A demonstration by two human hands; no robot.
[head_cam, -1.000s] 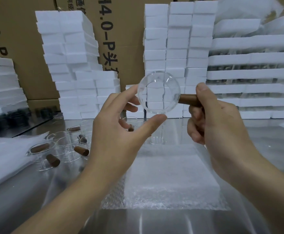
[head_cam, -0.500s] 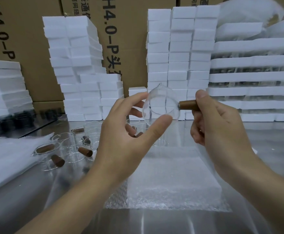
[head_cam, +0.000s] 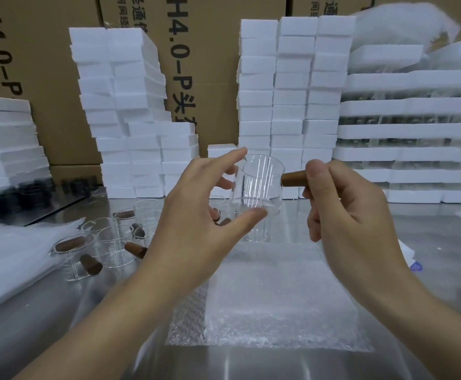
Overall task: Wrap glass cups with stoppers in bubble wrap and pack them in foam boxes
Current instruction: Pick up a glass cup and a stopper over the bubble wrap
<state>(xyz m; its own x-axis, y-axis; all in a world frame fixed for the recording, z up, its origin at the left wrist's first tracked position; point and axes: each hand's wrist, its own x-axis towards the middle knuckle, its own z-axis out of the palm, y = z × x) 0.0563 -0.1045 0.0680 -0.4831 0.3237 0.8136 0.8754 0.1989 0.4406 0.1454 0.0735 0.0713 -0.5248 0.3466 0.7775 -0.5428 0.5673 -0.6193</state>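
Head view: I judged the step in hand to be the last look-over before wrapping. The left hand (head_cam: 196, 229) spanned the clear cylindrical glass cup (head_cam: 259, 187), forefinger at the rim and thumb at the base. The right hand (head_cam: 344, 215) pinched the brown wooden stopper (head_cam: 293, 178) jutting from the cup's side. The cup hung roughly upright in the air, above the far edge of the square sheet of clear bubble wrap (head_cam: 278, 297) lying flat on the shiny steel table (head_cam: 251, 363). Next, I reckoned, it needed lowering onto the sheet on its side, ready for rolling. The glass looked thin and clean, streaked with reflections; slippery, I guessed.
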